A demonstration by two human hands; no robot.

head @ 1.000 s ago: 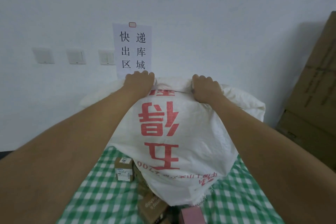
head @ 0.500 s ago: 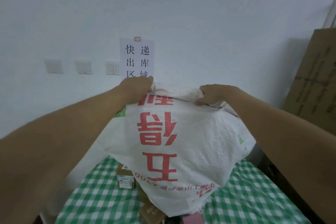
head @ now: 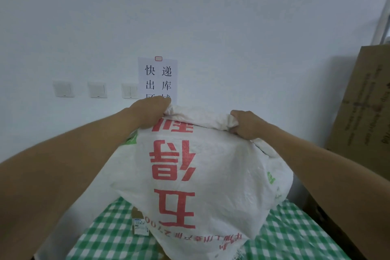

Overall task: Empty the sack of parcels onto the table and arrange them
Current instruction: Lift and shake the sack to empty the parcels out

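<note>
Sack: white woven bag with large red characters printed upside down; held up in the air over the table, closed bottom end uppermost, frayed mouth hanging at the lower edge of the view.
Sack position: centre of the view, between the two forearms, in front of the wall; its lower part hangs over the checked cloth.
Left hand: fingers curled round a bunched fold of the sack's top edge at the left corner; grip closed on the fabric.
Right hand: fingers curled into a fist round a gathered wad of the sack's top edge at the right corner; grip closed on the fabric.
Hand spacing: the hands are apart, one at each upper corner, with crumpled fabric stretched between them.
Parcel: brown carton with a white printed label, lying on the cloth just beside the sack's lower left edge, partly hidden by the sack.
Table: covered with a green-and-white checked cloth, below the sack.
Paper sign: white sheet with black characters, fixed to the wall by a red-edged tab; its lower edge is hidden behind the left hand.
Wall switches: three white plates in a row, left of the sign.
Cardboard box: large, brown, standing at the right edge against the wall.
</note>
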